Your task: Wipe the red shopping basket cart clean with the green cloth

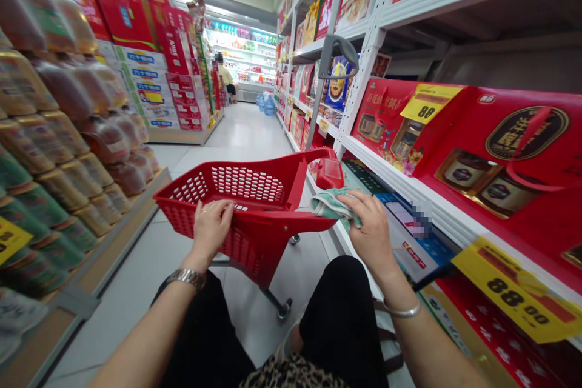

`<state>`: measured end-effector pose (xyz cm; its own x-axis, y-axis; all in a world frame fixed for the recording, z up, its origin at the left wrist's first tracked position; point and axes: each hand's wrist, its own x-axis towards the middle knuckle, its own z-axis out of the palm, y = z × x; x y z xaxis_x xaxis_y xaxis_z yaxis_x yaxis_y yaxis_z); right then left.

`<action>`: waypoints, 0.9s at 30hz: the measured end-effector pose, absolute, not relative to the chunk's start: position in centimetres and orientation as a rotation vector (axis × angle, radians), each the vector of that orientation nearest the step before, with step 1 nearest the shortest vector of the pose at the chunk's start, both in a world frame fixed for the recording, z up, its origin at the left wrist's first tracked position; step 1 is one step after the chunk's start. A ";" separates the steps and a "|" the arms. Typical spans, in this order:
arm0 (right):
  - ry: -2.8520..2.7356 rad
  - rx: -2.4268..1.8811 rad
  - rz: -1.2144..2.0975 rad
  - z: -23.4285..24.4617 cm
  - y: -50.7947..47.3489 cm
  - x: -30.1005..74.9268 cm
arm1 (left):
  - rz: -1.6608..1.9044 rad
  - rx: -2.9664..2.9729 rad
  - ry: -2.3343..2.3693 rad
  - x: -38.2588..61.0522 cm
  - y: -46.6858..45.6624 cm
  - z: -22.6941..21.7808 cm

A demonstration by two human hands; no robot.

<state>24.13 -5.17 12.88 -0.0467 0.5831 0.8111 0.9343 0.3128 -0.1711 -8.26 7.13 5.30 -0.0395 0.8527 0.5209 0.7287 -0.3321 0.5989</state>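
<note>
A red plastic shopping cart (268, 248) with a perforated basket stands in front of my knees, its handle end toward the shelf on the right. My left hand (213, 224) is curled over the near rim of the basket, fingers closed on it. In my right hand (370, 224) is a green and white cloth (331, 203), pressed against the cart's handle end. The fingers of that hand are bent around the cloth. Part of the cloth is hidden under them.
On the right, white shelves (391, 170) hold red gift boxes (418, 127) with yellow price tags. Stacked drinks (59, 163) line a low platform on the left. Blue water jugs (269, 104) stand down the aisle, near a person (227, 77) by the lit fridges. A grey handle (334, 60) rises beside the shelves.
</note>
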 end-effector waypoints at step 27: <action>-1.901 -1.376 -0.740 13.8 -4.2 20.7 | 1.566 2.286 1.263 -4.8 6.1 6.5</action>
<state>20.74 -4.17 13.83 -0.2210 0.5782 0.7854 0.9571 0.2832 0.0608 -4.77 6.09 6.50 0.1292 0.6707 0.7304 0.5715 -0.6523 0.4979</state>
